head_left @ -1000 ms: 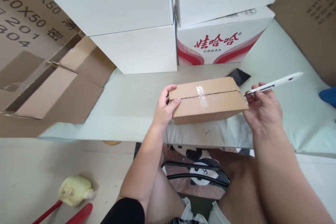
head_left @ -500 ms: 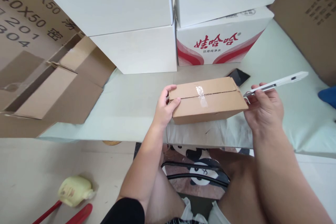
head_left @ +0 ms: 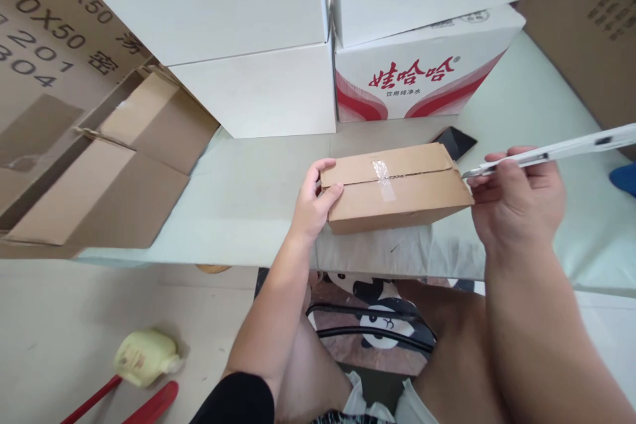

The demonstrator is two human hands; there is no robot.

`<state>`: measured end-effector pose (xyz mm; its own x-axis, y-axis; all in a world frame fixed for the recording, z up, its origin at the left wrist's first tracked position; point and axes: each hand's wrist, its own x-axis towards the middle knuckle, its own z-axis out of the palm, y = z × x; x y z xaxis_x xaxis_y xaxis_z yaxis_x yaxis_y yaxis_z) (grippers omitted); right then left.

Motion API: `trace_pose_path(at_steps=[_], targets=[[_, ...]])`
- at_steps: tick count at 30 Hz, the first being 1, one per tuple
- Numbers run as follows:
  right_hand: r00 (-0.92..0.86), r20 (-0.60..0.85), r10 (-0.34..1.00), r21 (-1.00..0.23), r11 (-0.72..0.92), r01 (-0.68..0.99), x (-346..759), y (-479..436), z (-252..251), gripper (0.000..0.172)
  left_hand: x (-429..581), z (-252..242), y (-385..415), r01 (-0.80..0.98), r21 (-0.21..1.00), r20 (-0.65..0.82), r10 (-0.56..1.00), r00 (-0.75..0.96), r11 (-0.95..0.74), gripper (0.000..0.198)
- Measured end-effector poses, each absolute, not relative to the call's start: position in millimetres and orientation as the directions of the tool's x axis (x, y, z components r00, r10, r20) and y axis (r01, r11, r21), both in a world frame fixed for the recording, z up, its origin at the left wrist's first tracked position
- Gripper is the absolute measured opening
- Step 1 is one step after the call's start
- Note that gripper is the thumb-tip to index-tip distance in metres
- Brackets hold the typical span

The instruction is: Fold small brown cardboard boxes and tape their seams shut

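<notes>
Right, on my feed the small cardboard box (head_left: 397,195) lies flat near the front edge of the pale green table (head_left: 248,192), its top flaps closed and crossed by a strip of clear tape (head_left: 385,180). The left hand (head_left: 313,202) clamps the box's left end, thumb on top and fingers curled round the side. The right hand (head_left: 517,202) is closed round a white utility knife (head_left: 556,150), held almost level. Its tip sits just beside the right end of the flap seam; I cannot tell whether it touches. A black phone (head_left: 454,142) lies just behind the box's right corner. Behind that stands a red-printed carton (head_left: 417,73) beside plain white cartons (head_left: 258,86). A brown carton with open flaps (head_left: 99,165) lies on the left. Down on the floor I see a yellow bottle (head_left: 144,358).
</notes>
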<state>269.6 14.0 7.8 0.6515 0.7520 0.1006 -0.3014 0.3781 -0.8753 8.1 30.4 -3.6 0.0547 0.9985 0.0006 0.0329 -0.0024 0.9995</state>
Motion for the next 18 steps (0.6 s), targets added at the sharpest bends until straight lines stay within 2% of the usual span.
trace_pose_path(at_steps=[4,8,15,18], targets=[[0.557,0.257,0.790,-0.910,0.392,-0.136,259,-1,25,0.041,10,-4,29,0.061,0.998,0.005,0.999,0.052,-0.009,0.046],[0.440,0.264,0.858,-0.961,0.271,0.049,258,-18,31,0.037,11,-5,28,0.082,0.996,0.020,0.998,0.054,-0.024,0.045],[0.386,0.359,0.850,-0.932,0.307,0.191,257,-37,44,0.030,13,-6,26,0.109,0.993,0.042,0.996,0.078,-0.050,0.043],[0.341,0.396,0.853,-0.908,0.310,0.281,252,-42,53,0.021,14,-6,25,0.107,0.992,0.057,0.991,0.121,-0.071,0.044]])
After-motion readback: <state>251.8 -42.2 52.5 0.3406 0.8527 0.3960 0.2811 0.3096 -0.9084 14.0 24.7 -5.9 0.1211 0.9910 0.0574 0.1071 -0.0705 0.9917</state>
